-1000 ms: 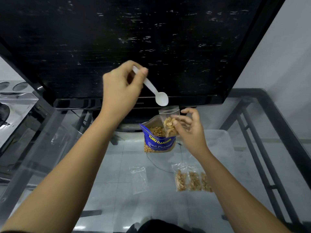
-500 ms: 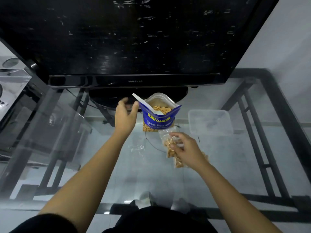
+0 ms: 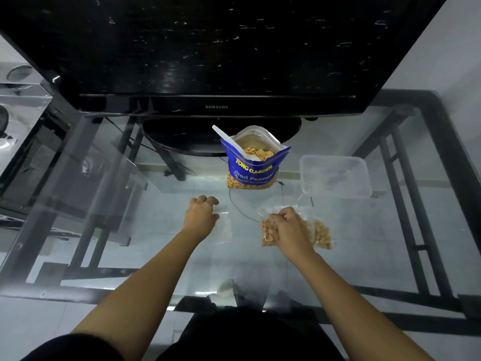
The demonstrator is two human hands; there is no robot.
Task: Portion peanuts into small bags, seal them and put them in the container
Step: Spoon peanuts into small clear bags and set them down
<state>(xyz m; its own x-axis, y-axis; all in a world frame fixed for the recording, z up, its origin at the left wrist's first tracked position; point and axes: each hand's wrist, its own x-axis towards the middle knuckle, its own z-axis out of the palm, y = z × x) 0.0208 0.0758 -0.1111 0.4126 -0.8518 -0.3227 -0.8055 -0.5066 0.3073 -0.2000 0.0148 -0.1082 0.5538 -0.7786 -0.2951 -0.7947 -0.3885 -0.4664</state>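
A blue peanut bag (image 3: 251, 170) stands open on the glass table (image 3: 161, 230), with a white spoon (image 3: 229, 139) stuck in it. My right hand (image 3: 289, 227) grips a small clear bag of peanuts (image 3: 266, 235) low over the table. More filled small bags (image 3: 322, 234) lie just right of it, partly hidden by the hand. My left hand (image 3: 200, 214) rests with curled fingers on the left edge of an empty small bag (image 3: 225, 225) lying flat. Whether it grips that bag is unclear. A clear plastic container (image 3: 335, 177) sits right of the peanut bag.
A large black TV (image 3: 208, 48) on its oval stand (image 3: 182, 136) fills the back of the table, right behind the peanut bag. A black cable (image 3: 239, 212) runs between my hands. The table's front edge (image 3: 130, 290) is near my body.
My left hand left the spoon in the peanut bag and came down onto the empty small bag. My right hand lowered the filled small bag toward the other filled bags.
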